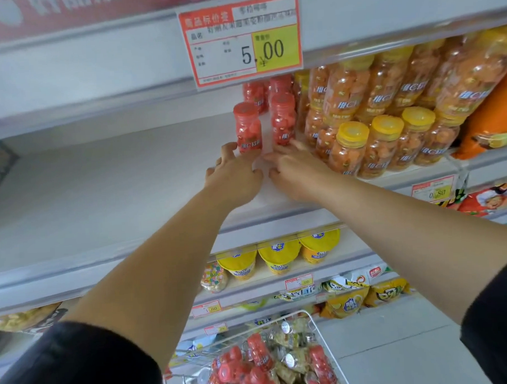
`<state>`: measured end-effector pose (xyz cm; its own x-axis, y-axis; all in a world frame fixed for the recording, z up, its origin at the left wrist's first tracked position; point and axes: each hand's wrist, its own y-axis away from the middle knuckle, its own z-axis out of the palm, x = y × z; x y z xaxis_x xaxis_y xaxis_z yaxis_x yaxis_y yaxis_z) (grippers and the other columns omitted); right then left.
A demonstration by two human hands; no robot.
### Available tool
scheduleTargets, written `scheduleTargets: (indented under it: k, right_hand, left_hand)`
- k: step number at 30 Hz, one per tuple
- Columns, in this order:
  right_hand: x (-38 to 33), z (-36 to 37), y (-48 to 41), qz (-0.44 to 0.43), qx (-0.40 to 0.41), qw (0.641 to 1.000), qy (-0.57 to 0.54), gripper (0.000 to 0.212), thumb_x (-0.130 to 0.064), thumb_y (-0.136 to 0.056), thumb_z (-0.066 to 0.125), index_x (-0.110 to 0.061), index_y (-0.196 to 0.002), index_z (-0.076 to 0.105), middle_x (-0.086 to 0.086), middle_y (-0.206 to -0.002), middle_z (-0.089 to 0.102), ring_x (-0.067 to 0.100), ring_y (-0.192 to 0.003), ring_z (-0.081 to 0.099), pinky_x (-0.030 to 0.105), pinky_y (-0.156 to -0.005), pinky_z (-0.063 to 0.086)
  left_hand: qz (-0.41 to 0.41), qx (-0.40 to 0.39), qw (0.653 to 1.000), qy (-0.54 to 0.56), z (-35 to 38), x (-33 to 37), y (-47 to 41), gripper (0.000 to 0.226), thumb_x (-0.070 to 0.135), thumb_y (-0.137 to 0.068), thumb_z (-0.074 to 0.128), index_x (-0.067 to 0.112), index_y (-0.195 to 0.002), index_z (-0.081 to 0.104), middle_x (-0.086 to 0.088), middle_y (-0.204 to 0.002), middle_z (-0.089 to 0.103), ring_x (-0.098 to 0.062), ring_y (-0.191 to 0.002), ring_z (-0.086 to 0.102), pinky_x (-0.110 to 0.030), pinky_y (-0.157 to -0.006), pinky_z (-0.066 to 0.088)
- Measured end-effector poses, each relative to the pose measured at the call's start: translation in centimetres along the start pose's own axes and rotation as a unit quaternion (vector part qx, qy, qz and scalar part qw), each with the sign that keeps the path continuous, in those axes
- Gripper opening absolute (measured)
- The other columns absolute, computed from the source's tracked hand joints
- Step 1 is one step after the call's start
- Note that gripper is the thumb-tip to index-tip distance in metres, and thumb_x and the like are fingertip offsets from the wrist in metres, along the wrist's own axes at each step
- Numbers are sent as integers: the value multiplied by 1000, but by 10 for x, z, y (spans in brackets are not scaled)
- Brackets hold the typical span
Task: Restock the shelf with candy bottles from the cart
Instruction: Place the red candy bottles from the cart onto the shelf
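Note:
Two red candy bottles stand upright on the white shelf (pixel 101 192): the left red bottle (pixel 247 128) and the right red bottle (pixel 283 119). More red bottles (pixel 254 94) stand behind them. My left hand (pixel 234 172) reaches out with spread fingers, its fingertips at the base of the left bottle. My right hand (pixel 292 167) lies with straight fingers touching the base of the right bottle. Neither hand grips a bottle. The wire cart (pixel 319 331) at the bottom holds several red bottles (pixel 257 366).
Orange candy bottles with yellow caps (pixel 386 139) fill the shelf right of the red ones. A price tag reading 5.00 (pixel 241 38) hangs from the shelf above. Yellow cups (pixel 278 257) and snack bags (pixel 367 294) sit on lower shelves. The shelf's left part is bare.

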<state>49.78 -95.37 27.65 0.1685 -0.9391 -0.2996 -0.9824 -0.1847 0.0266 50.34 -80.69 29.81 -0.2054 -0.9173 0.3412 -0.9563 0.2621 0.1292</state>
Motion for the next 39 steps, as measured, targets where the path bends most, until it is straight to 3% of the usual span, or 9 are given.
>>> scheduleTargets:
  k: [6, 10, 14, 18, 21, 23, 36, 39]
  right_hand:
    - [4, 3, -13, 0, 1, 1000, 16, 47, -32, -102, 30, -23, -147, 42, 4, -158, 26, 34, -147, 7, 48, -121, 10]
    - [8, 8, -19, -8, 7, 1000, 12, 44, -32, -101, 29, -21, -138, 48, 9, -157, 27, 31, -148, 4, 49, -121, 0]
    - [7, 11, -24, -5, 12, 1000, 24, 62, -43, -84, 16, -26, -133, 50, 9, -154, 31, 34, -147, 11, 54, -119, 11]
    - [9, 11, -27, -11, 16, 999, 36, 80, -49, -77, 4, -21, -137, 48, 12, -155, 32, 33, -148, 10, 54, -119, 10]
    - [9, 7, -17, 8, 11, 1000, 1, 55, -37, -96, 31, -19, -148, 36, 9, -165, 9, 30, -151, -9, 52, -122, 2]
    - [9, 6, -14, 5, 16, 1000, -8, 54, -31, -99, 38, -19, -151, 32, 9, -165, 2, 29, -151, -12, 51, -122, 2]
    - [-1, 0, -6, 34, 0, 999, -4, 53, -32, -99, 40, -14, -149, 33, 15, -164, 1, 31, -151, -9, 51, -122, 6]
    - [-4, -4, -4, 47, -12, 999, -6, 55, -32, -100, 38, -16, -152, 29, 13, -165, 0, 29, -152, -8, 49, -123, 4]
  left_hand:
    - [11, -1, 1000, -20, -1, 6, -31, 58, 30, -98, 38, 46, -150, 21, -6, -159, 8, -35, -141, 30, -50, -117, 21]
    - [9, 3, 1000, -26, -2, 9, -44, 62, 28, -97, 39, 48, -151, 18, -5, -160, 7, -35, -142, 27, -51, -118, 19]
    - [4, 10, 1000, -30, 0, 9, -56, 66, 25, -94, 40, 55, -148, 17, -4, -159, 8, -34, -142, 27, -52, -117, 18]
    - [10, 13, 999, -28, 0, 10, -64, 67, 26, -93, 42, 56, -147, 17, -5, -158, 10, -34, -141, 28, -52, -116, 20]
    - [16, 17, 999, -31, 1, 9, -68, 67, 27, -92, 40, 54, -148, 16, -4, -159, 11, -33, -141, 28, -49, -116, 20]
    - [18, 23, 999, -29, 1, 9, -70, 68, 25, -91, 39, 53, -149, 16, -3, -159, 11, -33, -142, 28, -49, -116, 20]
    - [34, 37, 998, -39, 2, 2, -74, 70, 15, -93, 37, 47, -152, 16, -1, -158, 14, -31, -141, 29, -48, -114, 25]
    - [20, 22, 999, -37, -1, -2, -62, 63, 15, -96, 36, 40, -153, 23, 0, -160, 13, -29, -142, 27, -47, -116, 23]
